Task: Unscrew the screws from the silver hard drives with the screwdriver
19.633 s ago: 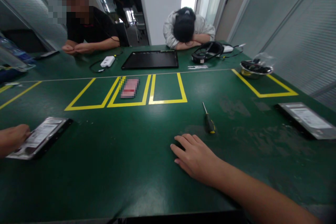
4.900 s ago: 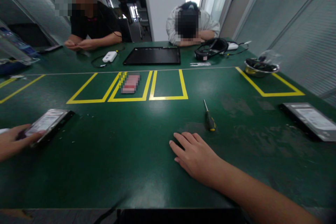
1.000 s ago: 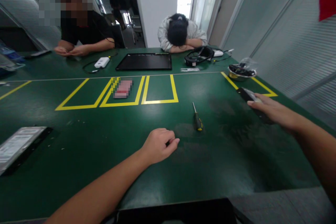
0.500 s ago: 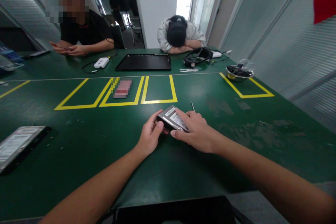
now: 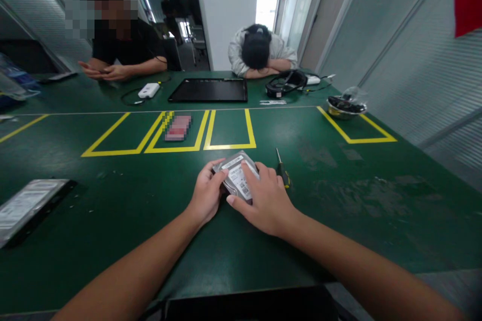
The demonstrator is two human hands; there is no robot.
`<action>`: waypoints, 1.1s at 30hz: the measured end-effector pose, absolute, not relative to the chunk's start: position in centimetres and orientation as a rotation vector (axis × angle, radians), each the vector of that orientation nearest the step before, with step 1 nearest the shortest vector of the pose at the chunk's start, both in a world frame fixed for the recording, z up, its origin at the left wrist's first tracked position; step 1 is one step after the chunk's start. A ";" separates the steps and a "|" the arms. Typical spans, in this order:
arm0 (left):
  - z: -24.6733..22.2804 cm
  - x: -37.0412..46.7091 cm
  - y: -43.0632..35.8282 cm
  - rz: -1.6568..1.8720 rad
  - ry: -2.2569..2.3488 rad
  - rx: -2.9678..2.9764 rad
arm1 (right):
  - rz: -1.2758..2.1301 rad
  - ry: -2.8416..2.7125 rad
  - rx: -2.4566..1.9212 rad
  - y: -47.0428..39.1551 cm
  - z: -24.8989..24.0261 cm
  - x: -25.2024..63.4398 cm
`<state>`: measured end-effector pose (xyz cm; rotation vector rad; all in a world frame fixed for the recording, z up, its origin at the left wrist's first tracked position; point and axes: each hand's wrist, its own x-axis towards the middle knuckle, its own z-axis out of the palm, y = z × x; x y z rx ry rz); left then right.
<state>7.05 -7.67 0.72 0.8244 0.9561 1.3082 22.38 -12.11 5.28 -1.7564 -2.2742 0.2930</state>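
A silver hard drive with a white label (image 5: 238, 176) is held just above the green table (image 5: 150, 241), between both hands. My left hand (image 5: 208, 191) grips its left edge, thumb on top and fingers beneath. On the other side, my right hand (image 5: 265, 195) holds the drive with its index finger across the label and its thumb at the near corner. A screwdriver with a black and yellow handle (image 5: 283, 174) lies just beyond my right hand. Another larger-looking drive (image 5: 32, 205) lies on the table at far left.
Yellow tape outlines (image 5: 229, 147) mark the table; a blurred reddish object (image 5: 178, 127) lies in one. Farther back are a black panel (image 5: 209, 90), a white device (image 5: 149, 91), coiled cables (image 5: 286, 83) and a filled metal bowl (image 5: 345, 108). Two people sit across.
The hard drive has turned and moved slightly left and nearer with both hands, its label now facing up more. The screwdriver handle has come into sight.
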 end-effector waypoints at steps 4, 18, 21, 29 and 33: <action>0.9 7.0 -7.5 1.283 0.969 0.822 | 0.345 -2.333 -1.701 -12.6 4.7 23.2; -0.1 6.2 -5.9 1.109 1.074 0.924 | 0.221 -2.434 -1.575 -13.9 2.7 26.8; 0.3 6.3 -5.9 1.041 1.060 0.962 | 0.132 -2.436 -1.742 -14.8 2.5 27.1; 0.1 5.8 -5.3 0.842 1.057 1.136 | 0.108 -2.493 -1.672 -15.8 1.4 27.8; -0.5 5.8 -5.1 0.873 1.146 1.313 | -0.044 -2.498 -1.600 -16.3 1.1 27.7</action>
